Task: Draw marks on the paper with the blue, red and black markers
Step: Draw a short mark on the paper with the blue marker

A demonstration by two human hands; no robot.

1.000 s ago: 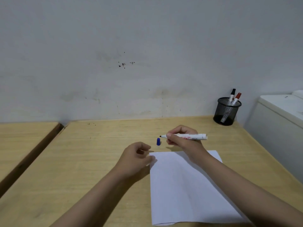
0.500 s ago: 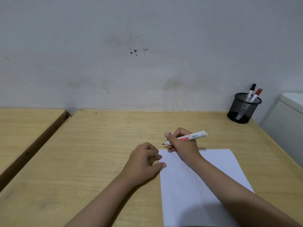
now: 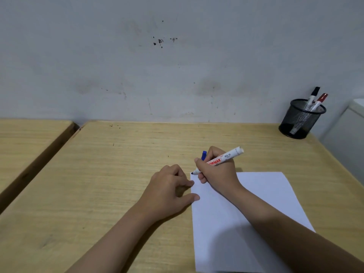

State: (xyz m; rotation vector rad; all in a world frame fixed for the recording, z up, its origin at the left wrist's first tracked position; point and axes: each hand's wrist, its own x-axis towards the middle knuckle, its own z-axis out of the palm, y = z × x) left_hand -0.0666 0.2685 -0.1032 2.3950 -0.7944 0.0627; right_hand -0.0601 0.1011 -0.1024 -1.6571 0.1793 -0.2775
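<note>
Since a second ago my right hand (image 3: 216,170) has dropped from above the desk to the paper's far left corner, and the marker (image 3: 218,161) in it has tipped from level to slanting, tip down. I see the fingers wrapped tight around the white barrel with red lettering, the dark nib at or just above the corner of the paper (image 3: 246,213); I cannot tell if it touches. The butt end of the marker points up and to the right. My left hand (image 3: 169,192) has shifted to the sheet's left edge: loosely curled, holding nothing, thumb and a fingertip resting on the edge of the sheet.

A small blue cap (image 3: 204,155) lies on the desk (image 3: 98,184) just beyond my right knuckles, partly hidden behind them.

I see the paper as a plain white rectangle, smooth and unmarked, lying flat toward the near right of the desk. Its near edge runs out of frame. The desktop is pale wood with fine grain running across. At its far right corner stands a round black wire-mesh pen holder (image 3: 302,119), with a black-capped marker (image 3: 313,95) and a red-capped marker (image 3: 320,100) leaning in it. A second wooden desk (image 3: 25,140) sits to the left across a narrow gap. Behind runs a pale grey wall (image 3: 177,56), scuffed and spotted with dark specks. A white cabinet (image 3: 348,134) stands past the desk's right edge.
</note>
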